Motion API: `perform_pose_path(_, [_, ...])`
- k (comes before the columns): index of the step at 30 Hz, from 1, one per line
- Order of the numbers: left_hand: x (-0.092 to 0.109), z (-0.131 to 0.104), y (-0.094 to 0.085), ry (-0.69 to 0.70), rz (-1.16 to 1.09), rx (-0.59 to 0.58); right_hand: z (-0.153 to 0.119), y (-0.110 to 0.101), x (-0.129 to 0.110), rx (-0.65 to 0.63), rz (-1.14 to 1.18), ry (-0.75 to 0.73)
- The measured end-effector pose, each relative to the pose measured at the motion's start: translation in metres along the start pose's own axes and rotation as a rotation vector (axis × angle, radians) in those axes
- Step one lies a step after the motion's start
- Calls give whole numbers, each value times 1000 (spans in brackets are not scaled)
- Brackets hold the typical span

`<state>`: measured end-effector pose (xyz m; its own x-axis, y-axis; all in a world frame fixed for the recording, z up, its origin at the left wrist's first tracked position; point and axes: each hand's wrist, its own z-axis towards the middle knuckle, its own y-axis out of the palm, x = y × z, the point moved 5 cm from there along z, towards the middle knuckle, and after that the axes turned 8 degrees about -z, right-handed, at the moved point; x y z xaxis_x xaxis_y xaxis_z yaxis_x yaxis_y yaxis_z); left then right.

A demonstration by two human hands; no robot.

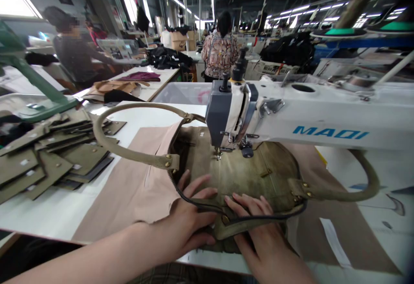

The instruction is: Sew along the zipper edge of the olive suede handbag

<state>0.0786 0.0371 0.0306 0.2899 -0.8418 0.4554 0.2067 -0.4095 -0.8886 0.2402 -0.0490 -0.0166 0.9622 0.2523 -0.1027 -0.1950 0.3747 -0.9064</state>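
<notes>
An olive-green handbag (239, 176) lies with its zippered mouth spread under the needle of a white MAQI sewing machine (323, 120). My left hand (190, 215) straddles the near rim, some fingers spread inside the bag and the thumb side outside, holding the edge. My right hand (261, 219) also has the rim, its fingers reaching in beneath the zipper edge and its thumb outside. One rolled handle (129, 154) loops out to the left, another handle (349, 193) to the right. The needle and presser foot (219, 154) stand over the bag's interior.
A pile of olive flaps with studs (64, 154) lies left, beside a green machine stand (48, 89). Brown sheeting (110, 189) covers part of the white table; a white strip (334, 241) lies right. A clear bin (184, 92) stands behind. Two people are farther back.
</notes>
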Motion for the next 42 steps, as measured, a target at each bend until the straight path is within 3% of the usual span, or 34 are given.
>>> perform_pose_path(5, [-14,-9,16,68,-50,-50,-3,0,2,-2,-92,-50])
perform_pose_path(9, [-16,-11,17,144,24,54,-6,6,7,0,-163,-163])
perform_pose_path(12, [-20,-7,13,168,47,58,-1,9,13,-10,-183,-174])
perform_pose_path(20, [-40,15,11,159,15,99,33,0,20,150,-150,-116])
perform_pose_path(27, [-55,35,4,156,0,58,46,21,42,89,-25,-82])
perform_pose_path(32, [-67,47,-6,151,-32,9,65,24,50,74,27,-98])
perform_pose_path(37, [-75,57,-11,141,-19,-7,77,24,50,46,10,-1])
perform_pose_path(39, [-76,59,-12,134,-26,22,77,19,46,82,-64,-2])
perform_pose_path(42, [-73,59,-14,117,-40,72,76,1,39,248,-79,15])
